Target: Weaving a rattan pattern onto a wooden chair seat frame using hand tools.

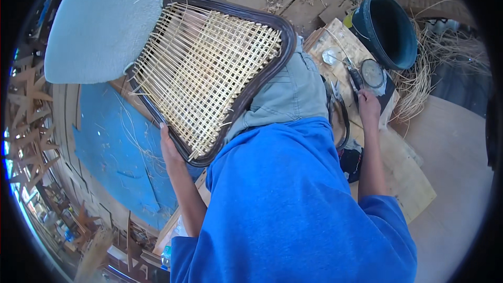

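A dark wooden chair frame point(285, 34) rests across my lap. Its woven cane panel point(209, 63) is densely laced on the near right and has mostly single-direction strands toward the upper left. A pale blue covered part point(105, 29) adjoins it at the upper left. My left hand point(168, 149) is closed on the frame's lower left edge, its fingertips partly hidden. On the right, my right hand point(368, 106) closes around the lower end of a dark-handled tool point(356, 77) lying on a wooden board. Beside it lie metal-jawed cutters point(336, 92) with long, curved dark handles.
A dark bucket point(406, 34) stands at the upper right, near loose cane strands point(414, 91). A round lidded container point(372, 73) and a small shiny disc point(330, 56) sit on the board point(338, 36). Blue sheeting point(115, 147) and wooden star shapes point(29, 89) are on the left.
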The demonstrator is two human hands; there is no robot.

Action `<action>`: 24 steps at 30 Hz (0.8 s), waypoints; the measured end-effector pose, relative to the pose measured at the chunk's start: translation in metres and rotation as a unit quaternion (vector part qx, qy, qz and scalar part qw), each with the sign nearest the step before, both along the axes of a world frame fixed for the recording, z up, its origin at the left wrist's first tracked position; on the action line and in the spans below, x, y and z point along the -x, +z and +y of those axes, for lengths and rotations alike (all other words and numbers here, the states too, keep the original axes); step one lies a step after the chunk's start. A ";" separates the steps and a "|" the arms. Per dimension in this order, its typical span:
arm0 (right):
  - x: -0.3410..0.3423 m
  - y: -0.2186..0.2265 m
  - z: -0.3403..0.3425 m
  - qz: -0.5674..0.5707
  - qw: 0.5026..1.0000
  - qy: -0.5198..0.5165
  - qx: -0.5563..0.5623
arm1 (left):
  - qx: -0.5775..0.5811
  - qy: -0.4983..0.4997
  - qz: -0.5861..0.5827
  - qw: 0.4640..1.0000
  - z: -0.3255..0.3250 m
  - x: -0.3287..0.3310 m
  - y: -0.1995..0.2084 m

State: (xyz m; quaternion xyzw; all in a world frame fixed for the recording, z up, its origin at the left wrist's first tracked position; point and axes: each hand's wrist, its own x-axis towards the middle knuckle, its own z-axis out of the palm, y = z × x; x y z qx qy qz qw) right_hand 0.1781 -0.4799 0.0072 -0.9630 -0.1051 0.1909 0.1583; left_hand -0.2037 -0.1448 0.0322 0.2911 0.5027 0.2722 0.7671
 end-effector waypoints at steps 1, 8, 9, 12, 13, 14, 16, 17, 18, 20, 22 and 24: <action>0.007 -0.006 0.000 -0.001 1.000 0.001 -0.006 | -0.010 0.009 0.002 1.000 -0.002 -0.002 0.003; 0.028 -0.011 0.017 -0.055 0.991 0.063 0.105 | 0.045 0.099 0.096 0.989 -0.010 -0.027 0.014; 0.034 0.005 0.027 -0.010 0.990 0.053 0.133 | 0.066 0.125 0.048 0.989 -0.010 -0.026 0.016; 0.030 0.002 0.029 0.027 0.984 0.083 0.154 | -0.003 0.121 0.011 0.993 -0.006 -0.006 -0.010; 0.031 0.003 0.026 0.044 0.981 0.088 0.167 | -0.057 0.110 0.070 0.990 -0.008 -0.007 -0.001; 0.031 -0.001 0.011 0.002 0.988 0.098 0.119 | -0.148 0.098 0.139 0.974 -0.008 -0.007 -0.010; 0.026 -0.007 0.002 -0.049 0.995 0.082 0.042 | -0.197 0.093 0.265 0.939 -0.012 -0.013 0.005; 0.023 -0.002 0.004 -0.057 0.997 0.056 0.018 | -0.198 0.110 0.264 0.938 -0.013 -0.010 -0.001; 0.017 -0.007 -0.005 -0.079 0.995 0.040 -0.050 | -0.231 0.160 0.254 0.925 -0.016 -0.006 -0.008; 0.010 0.008 -0.005 -0.126 0.985 0.004 -0.116 | -0.261 0.157 0.233 0.924 -0.021 -0.018 0.020; 0.011 0.039 0.022 -0.160 0.972 0.031 -0.169 | -0.377 0.135 0.268 0.876 -0.027 -0.020 0.022; 0.037 0.092 0.075 -0.149 0.956 0.064 -0.245 | -0.445 0.088 0.265 0.851 -0.031 -0.032 0.044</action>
